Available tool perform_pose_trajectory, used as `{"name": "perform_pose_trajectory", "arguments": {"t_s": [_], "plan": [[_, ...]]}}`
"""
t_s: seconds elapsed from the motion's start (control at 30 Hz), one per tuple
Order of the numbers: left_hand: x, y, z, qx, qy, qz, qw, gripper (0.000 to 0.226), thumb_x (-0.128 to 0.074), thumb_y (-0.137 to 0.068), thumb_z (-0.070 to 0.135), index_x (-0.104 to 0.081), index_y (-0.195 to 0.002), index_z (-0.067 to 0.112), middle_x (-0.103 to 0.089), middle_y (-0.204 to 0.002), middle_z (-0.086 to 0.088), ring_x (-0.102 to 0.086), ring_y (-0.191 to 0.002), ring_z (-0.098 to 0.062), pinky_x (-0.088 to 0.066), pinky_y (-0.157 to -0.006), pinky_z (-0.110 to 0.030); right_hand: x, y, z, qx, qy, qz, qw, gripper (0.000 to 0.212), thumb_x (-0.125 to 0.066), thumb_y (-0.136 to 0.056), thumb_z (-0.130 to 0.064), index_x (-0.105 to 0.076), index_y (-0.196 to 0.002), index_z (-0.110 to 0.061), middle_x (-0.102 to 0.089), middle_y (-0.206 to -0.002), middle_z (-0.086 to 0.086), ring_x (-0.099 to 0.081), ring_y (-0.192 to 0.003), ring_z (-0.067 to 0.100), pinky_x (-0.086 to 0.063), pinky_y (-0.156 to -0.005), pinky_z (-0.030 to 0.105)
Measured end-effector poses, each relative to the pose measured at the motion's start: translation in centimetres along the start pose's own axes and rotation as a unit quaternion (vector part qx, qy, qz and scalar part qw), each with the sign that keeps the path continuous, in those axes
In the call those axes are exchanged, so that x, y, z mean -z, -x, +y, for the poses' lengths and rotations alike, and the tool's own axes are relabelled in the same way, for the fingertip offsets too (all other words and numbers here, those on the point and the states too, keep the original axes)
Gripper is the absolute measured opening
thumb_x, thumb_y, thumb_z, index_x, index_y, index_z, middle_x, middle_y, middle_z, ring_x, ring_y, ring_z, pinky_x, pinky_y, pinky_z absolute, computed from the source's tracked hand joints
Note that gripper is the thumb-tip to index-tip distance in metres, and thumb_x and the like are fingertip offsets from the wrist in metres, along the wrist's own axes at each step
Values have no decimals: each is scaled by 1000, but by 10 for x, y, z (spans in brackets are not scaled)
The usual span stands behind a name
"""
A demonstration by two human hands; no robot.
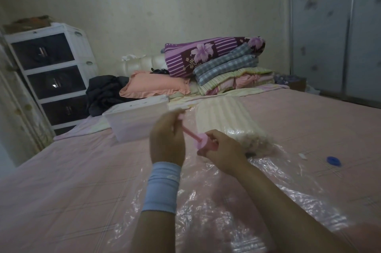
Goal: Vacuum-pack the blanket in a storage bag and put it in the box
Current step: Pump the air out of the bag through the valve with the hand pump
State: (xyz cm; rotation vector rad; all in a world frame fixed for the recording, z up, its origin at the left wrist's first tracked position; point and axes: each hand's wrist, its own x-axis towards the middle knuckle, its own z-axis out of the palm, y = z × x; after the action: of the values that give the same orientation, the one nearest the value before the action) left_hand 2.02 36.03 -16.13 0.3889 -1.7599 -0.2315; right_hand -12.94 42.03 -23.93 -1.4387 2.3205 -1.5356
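Note:
A cream striped blanket [226,116] lies folded inside a clear plastic storage bag [237,197] spread over the pink bed. Over the bag I hold a pink hand pump [199,140]. My left hand [167,139], with a light blue wristband, grips the pump's thin rod and handle, pulled out toward the box. My right hand [221,147] is closed around the pump's barrel, next to the blanket's near end. A white plastic box [136,118] stands on the bed just left of the blanket, behind my left hand.
A blue round cap [333,161] and a small white bit [302,156] lie on the bed at right. Pillows and folded quilts [218,63] are stacked at the head. A white drawer unit [51,71] stands at left, a wardrobe [338,32] at right.

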Motion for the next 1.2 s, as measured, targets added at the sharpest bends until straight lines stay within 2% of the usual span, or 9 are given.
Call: {"name": "perform_pose_trajectory", "arguments": {"t_s": [0.1,0.17,0.37,0.57,0.67,0.73,0.9,1.1,1.2], "plan": [[21,-23,10,-41,-17,139,989,21,-53,-96,8,-68,-110,10,-70,-106,-3,-66,-101,-17,-53,-89,-30,2,-1,1,-2,-1,-12,1000,50,-82,-67,-58,-59,-109,-42,-68,-98,-20,-65,-90,6,-55,-80,34],[14,-18,7,-39,-19,141,989,22,-52,-96,8,-67,-112,11,-68,-110,-1,-64,-106,-19,-52,-93,-32,2,-1,2,-2,-2,-13,1000,50,-83,-66,-58,-59,-108,-42,-68,-97,-21,-65,-89,6,-55,-79,33],[-25,28,-10,95,-50,-184,977,32,-53,-93,12,-66,-119,24,-67,-117,4,-62,-106,-16,-50,-95,-33,-1,1,0,5,16,-9,1000,51,-79,-68,-62,-59,-111,-42,-69,-99,-20,-65,-88,7,-52,-75,28],[20,-20,13,-31,-37,129,990,24,-53,-95,11,-66,-116,11,-70,-109,-5,-65,-99,-14,-53,-89,-29,3,0,-3,-6,10,-9,1000,48,-81,-69,-56,-60,-110,-42,-67,-98,-20,-64,-90,7,-53,-77,30],[19,-20,12,-44,-32,172,984,20,-56,-95,10,-68,-112,10,-69,-111,-4,-64,-108,-17,-52,-95,-31,2,1,-2,-3,10,-15,1000,50,-82,-69,-56,-60,-111,-41,-67,-100,-20,-64,-91,7,-55,-79,32],[1,0,9,-14,-28,135,990,23,-56,-94,7,-68,-113,12,-69,-111,-4,-63,-108,-16,-52,-95,-31,0,1,-1,1,10,-11,1000,51,-83,-69,-56,-60,-112,-40,-68,-101,-19,-65,-91,8,-55,-80,34],[-27,31,-12,87,-14,-137,987,22,-58,-93,16,-71,-111,21,-72,-105,2,-67,-94,-16,-54,-86,-29,-1,3,-1,3,15,-5,1000,52,-78,-68,-62,-59,-112,-41,-69,-100,-18,-66,-90,9,-54,-80,33],[14,-17,17,-47,-59,167,983,18,-56,-95,10,-70,-106,13,-69,-99,5,-63,-91,-8,-52,-82,-21,4,0,-3,-2,-6,-7,1000,49,-82,-71,-54,-61,-112,-39,-67,-100,-19,-64,-91,8,-56,-82,36],[7,-16,17,-53,-54,189,979,18,-56,-96,9,-70,-106,12,-71,-104,-1,-65,-103,-14,-52,-90,-26,4,1,-1,-2,-7,-10,1000,48,-84,-71,-52,-61,-111,-38,-67,-99,-20,-64,-90,7,-55,-82,35]]}}
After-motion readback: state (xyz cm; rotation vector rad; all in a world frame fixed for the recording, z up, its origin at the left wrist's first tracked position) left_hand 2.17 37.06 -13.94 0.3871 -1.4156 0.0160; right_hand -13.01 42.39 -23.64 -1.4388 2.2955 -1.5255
